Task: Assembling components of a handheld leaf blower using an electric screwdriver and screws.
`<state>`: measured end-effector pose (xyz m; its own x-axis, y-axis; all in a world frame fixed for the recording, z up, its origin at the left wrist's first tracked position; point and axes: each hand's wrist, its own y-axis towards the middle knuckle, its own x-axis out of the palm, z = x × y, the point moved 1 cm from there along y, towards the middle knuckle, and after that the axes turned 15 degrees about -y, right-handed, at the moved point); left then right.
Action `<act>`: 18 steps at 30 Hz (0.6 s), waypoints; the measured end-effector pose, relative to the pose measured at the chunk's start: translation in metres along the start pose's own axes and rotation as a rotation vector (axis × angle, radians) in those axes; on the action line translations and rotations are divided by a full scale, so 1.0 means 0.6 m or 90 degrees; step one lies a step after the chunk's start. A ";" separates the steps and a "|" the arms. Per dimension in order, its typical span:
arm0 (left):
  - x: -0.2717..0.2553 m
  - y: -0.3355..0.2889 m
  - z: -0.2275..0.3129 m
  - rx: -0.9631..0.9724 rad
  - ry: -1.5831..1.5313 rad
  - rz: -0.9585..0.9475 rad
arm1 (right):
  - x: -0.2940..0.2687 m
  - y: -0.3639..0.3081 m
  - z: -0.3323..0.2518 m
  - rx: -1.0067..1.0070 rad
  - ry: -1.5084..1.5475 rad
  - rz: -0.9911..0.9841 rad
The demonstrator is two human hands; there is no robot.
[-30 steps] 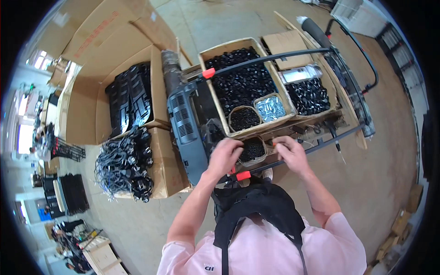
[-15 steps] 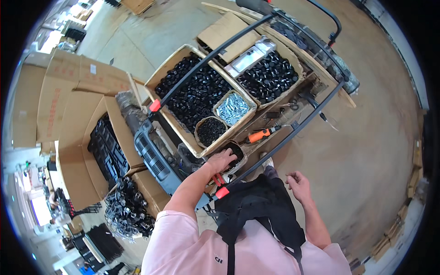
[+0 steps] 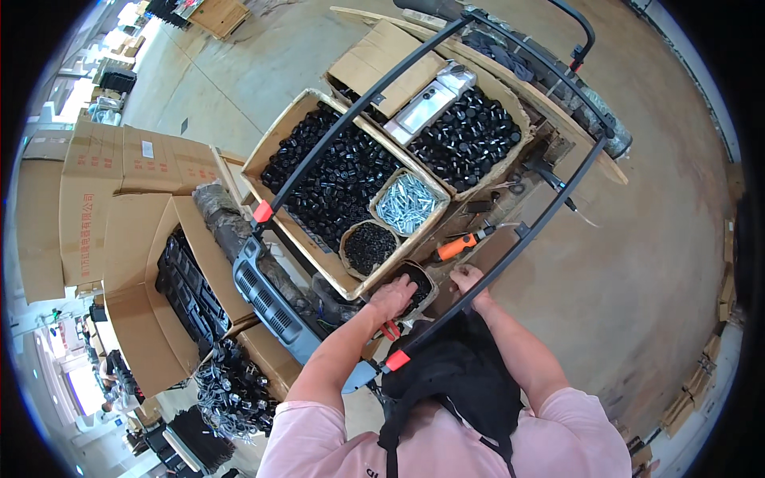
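Open cardboard box (image 3: pixel 137 325) of black panels (image 3: pixel 191 288), tangled cables (image 3: pixel 229 392) beside it

Red printed characters (image 3: pixel 88 231) run in a column along a panel of the tall brown carton (image 3: pixel 119 177), with smaller red characters (image 3: pixel 100 161) near its upper edge. A white label (image 3: pixel 147 149) is too small to read. Dark lettering (image 3: pixel 372 472) on the pink shirt (image 3: pixel 454 448) is cut off by the lower border.

The orange tool (image 3: pixel 456 248) looks plastic, the black caps (image 3: pixel 358 171) glossy, the screws (image 3: pixel 406 204) shiny metal, the carton (image 3: pixel 135 239) matt cardboard
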<state>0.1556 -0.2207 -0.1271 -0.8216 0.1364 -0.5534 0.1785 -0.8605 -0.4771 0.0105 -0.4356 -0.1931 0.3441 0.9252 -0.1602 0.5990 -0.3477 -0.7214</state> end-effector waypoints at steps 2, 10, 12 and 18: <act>0.003 0.000 -0.012 0.002 -0.013 0.002 | 0.022 0.018 -0.034 0.085 0.042 -0.050; 0.002 0.021 -0.027 -0.314 -0.558 0.038 | 0.080 0.063 -0.100 0.217 0.127 0.181; 0.003 0.022 -0.022 -0.325 -0.661 0.060 | 0.074 0.073 -0.095 0.233 0.112 0.206; -0.017 0.019 -0.014 -0.444 -0.993 0.018 | 0.090 0.064 -0.103 0.125 0.104 0.337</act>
<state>0.1702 -0.2280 -0.1327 -0.4499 -0.8113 0.3733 0.0377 -0.4349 -0.8997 0.0964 -0.4085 -0.1877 0.6760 0.5929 -0.4376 0.1756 -0.7064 -0.6857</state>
